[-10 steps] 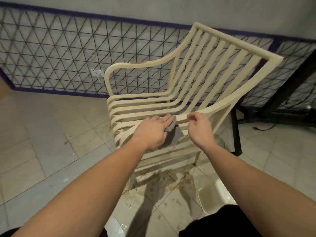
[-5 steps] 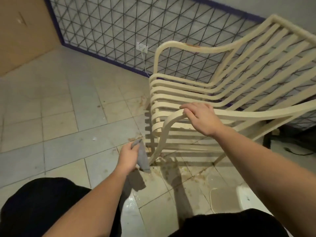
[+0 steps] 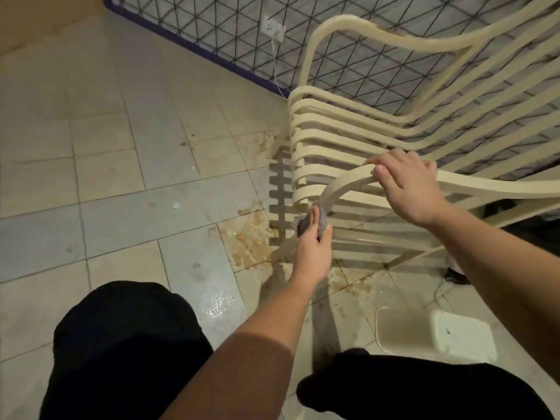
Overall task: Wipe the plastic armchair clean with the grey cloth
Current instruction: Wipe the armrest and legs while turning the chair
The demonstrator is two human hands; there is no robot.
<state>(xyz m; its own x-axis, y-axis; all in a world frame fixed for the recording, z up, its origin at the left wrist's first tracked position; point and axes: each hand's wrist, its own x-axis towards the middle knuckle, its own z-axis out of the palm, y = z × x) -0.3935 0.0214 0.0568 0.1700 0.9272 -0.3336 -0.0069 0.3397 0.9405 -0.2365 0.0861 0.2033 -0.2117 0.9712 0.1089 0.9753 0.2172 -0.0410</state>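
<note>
A cream slatted plastic armchair (image 3: 348,147) stands on the tiled floor at the right, seen from its side. My left hand (image 3: 313,247) grips the grey cloth (image 3: 321,221) wrapped round the front leg of the near armrest, low on its downward curve. My right hand (image 3: 407,190) grips the top of that same armrest, fingers curled over its bend. Most of the cloth is hidden in my fingers.
Brown stains and a wet patch mark the floor tiles (image 3: 248,237) by the chair's front. A white plastic basin (image 3: 433,334) sits on the floor at the lower right. A dark wire mesh fence (image 3: 230,28) with a wall socket (image 3: 274,28) runs behind. My dark-clothed knees (image 3: 127,350) fill the bottom.
My left hand has brought the cloth up from beside the chair leg and wrapped it round the armrest's front leg. The view has tilted down and closer. My right hand stays on the armrest.
</note>
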